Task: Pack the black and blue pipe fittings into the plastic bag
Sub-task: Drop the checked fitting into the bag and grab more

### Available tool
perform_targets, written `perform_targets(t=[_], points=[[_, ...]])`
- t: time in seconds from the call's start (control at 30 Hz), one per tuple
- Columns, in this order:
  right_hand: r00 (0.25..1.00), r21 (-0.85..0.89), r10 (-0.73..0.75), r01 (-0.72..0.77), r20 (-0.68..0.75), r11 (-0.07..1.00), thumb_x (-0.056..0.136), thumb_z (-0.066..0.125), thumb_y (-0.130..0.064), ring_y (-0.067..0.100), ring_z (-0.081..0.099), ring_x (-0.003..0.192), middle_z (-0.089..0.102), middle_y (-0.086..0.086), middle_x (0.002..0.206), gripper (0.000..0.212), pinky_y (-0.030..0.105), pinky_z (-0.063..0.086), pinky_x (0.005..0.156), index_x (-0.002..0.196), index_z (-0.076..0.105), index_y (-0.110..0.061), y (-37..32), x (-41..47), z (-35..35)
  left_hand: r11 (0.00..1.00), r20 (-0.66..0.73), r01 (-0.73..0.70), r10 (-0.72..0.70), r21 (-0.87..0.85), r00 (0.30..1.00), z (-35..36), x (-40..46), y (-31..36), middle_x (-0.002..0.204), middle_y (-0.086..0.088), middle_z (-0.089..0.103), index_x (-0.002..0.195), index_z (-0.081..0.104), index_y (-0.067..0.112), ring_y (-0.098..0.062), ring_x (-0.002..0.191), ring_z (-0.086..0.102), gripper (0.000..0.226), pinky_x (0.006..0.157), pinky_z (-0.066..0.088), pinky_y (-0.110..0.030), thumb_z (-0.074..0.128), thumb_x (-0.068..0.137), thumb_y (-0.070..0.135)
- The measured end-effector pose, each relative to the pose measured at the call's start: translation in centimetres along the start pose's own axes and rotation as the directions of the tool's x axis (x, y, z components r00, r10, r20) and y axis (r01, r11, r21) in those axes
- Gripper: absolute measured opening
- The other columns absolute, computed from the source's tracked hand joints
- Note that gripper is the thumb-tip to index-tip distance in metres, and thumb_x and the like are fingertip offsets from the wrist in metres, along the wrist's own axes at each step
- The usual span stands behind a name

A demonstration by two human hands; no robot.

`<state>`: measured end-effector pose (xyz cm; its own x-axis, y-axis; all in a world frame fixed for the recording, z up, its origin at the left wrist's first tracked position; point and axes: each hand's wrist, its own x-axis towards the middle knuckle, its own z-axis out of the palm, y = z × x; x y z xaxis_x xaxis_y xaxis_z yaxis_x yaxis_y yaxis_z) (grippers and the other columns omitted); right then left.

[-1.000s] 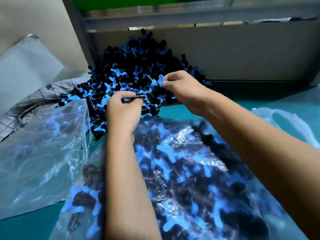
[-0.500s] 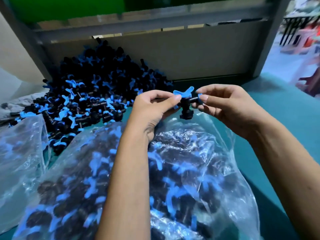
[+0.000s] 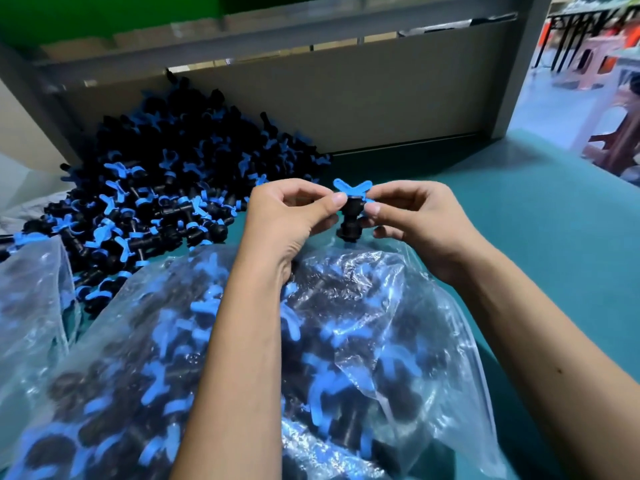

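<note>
A black pipe fitting with a blue winged handle (image 3: 350,209) is held between both hands above the far end of a clear plastic bag (image 3: 408,334). My left hand (image 3: 287,216) pinches it from the left and my right hand (image 3: 412,216) pinches it from the right. The bag lies under my forearms, holding several black and blue fittings. A big loose pile of the same fittings (image 3: 166,195) lies on the green table at the left, against the back panel.
A second clear plastic bag (image 3: 31,306) sits at the left edge. A grey panel (image 3: 381,98) with a metal frame closes the back of the table. Green table surface (image 3: 536,230) extends to the right, with stools and floor beyond it.
A second ago both hands were reaching into the pile. They have since come back over the bag holding one fitting between them, and the view has swung right.
</note>
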<state>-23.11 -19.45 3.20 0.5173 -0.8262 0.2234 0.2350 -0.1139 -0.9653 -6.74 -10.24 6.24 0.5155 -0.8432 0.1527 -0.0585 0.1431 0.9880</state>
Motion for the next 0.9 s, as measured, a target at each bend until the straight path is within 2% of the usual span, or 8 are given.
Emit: perform_targets(t=[0.1, 0.17, 0.37, 0.53, 0.63, 0.73, 0.8, 0.9], points=[[0.991, 0.16, 0.04, -0.018, -0.13, 0.987, 0.087, 0.072, 0.001, 0.021, 0.073, 0.074, 0.075, 0.011, 0.082, 0.011, 0.022, 0.057, 0.068, 0.097, 0.073, -0.004, 0.2, 0.3, -0.8, 1.0, -0.045, -0.005, 0.003, -0.025, 0.999, -1.1, 0.2, 0.2, 0.069, -0.005, 0.074, 0.084, 0.078, 0.0, -0.017, 0.069, 0.072, 0.009, 0.069, 0.061, -0.022, 0.083, 0.078, -0.004], [0.989, 0.18, 0.041, -0.015, -0.142, 0.983, 0.086, 0.073, 0.0, 0.02, 0.073, 0.074, 0.075, 0.01, 0.081, 0.011, 0.022, 0.057, 0.069, 0.097, 0.074, -0.003, 0.5, 0.3, -0.6, 0.999, -0.053, -0.006, 0.004, -0.034, 0.999, -1.3, 0.1, 0.2, 0.069, -0.005, 0.074, 0.085, 0.077, -0.002, -0.016, 0.067, 0.072, 0.01, 0.066, 0.058, -0.018, 0.083, 0.078, -0.005], [0.998, 0.0, -0.067, 0.067, 0.017, 0.998, 0.083, 0.077, 0.001, 0.013, 0.069, 0.072, 0.077, 0.007, 0.086, 0.014, 0.021, 0.055, 0.068, 0.091, 0.076, -0.011, 1.5, 0.0, 1.8, 0.995, -0.011, -0.034, 0.035, 0.089, 0.999, -0.3, 0.1, -0.1, 0.076, -0.01, 0.075, 0.083, 0.077, 0.004, -0.016, 0.068, 0.073, 0.013, 0.067, 0.059, -0.022, 0.086, 0.076, -0.001], [0.985, 0.166, -0.024, 0.053, -0.168, 0.985, 0.084, 0.076, -0.003, 0.016, 0.066, 0.073, 0.073, 0.004, 0.081, 0.013, 0.024, 0.055, 0.074, 0.092, 0.075, -0.012, 1.3, 0.3, 0.5, 0.999, -0.036, -0.026, 0.027, 0.029, 0.999, -1.4, 0.1, 0.4, 0.068, 0.0, 0.074, 0.086, 0.079, 0.006, -0.013, 0.068, 0.071, 0.009, 0.07, 0.061, -0.022, 0.082, 0.082, -0.001], [0.969, 0.028, -0.111, 0.121, -0.219, 0.992, 0.086, 0.078, -0.007, 0.022, 0.067, 0.081, 0.07, 0.011, 0.097, 0.021, 0.03, 0.057, 0.073, 0.105, 0.071, -0.013, 1.4, 0.5, 0.5, 0.999, -0.125, -0.047, 0.048, 0.01, 0.991, -0.5, 0.0, 0.6, 0.063, 0.0, 0.072, 0.076, 0.077, 0.008, -0.014, 0.063, 0.069, 0.01, 0.068, 0.061, -0.023, 0.084, 0.082, 0.003], [0.983, -0.152, -0.182, 0.183, 0.019, 0.971, 0.083, 0.081, -0.016, 0.021, 0.068, 0.09, 0.065, 0.013, 0.117, 0.047, 0.035, 0.06, 0.073, 0.125, 0.064, -0.026, 1.1, 0.3, 0.7, 0.991, -0.224, -0.122, 0.132, 0.061, 0.965, 1.5, -0.2, 0.7, 0.063, -0.006, 0.073, 0.07, 0.073, 0.01, -0.024, 0.063, 0.07, 0.019, 0.076, 0.064, -0.042, 0.09, 0.077, 0.014], [0.962, -0.17, -0.213, 0.241, 0.169, 0.956, 0.081, 0.081, -0.006, 0.023, 0.069, 0.095, 0.067, 0.013, 0.118, 0.059, 0.034, 0.061, 0.076, 0.133, 0.06, -0.025, 1.0, 0.1, 0.7, 0.985, -0.203, -0.147, 0.162, 0.088, 0.966, 2.6, -0.4, 0.6, 0.066, -0.01, 0.074, 0.067, 0.072, 0.012, -0.032, 0.069, 0.073, 0.022, 0.078, 0.063, -0.053, 0.09, 0.075, 0.021], [0.982, -0.074, -0.184, 0.187, 0.053, 0.98, 0.086, 0.075, 0.002, 0.018, 0.071, 0.083, 0.075, 0.007, 0.1, 0.037, 0.028, 0.058, 0.069, 0.119, 0.067, -0.013, 1.2, 0.1, 0.6, 0.97, -0.132, -0.185, 0.207, 0.16, 0.97, 4.1, -0.8, 0.5, 0.067, -0.009, 0.073, 0.07, 0.072, 0.011, -0.033, 0.071, 0.073, 0.025, 0.077, 0.061, -0.053, 0.085, 0.081, 0.029]])
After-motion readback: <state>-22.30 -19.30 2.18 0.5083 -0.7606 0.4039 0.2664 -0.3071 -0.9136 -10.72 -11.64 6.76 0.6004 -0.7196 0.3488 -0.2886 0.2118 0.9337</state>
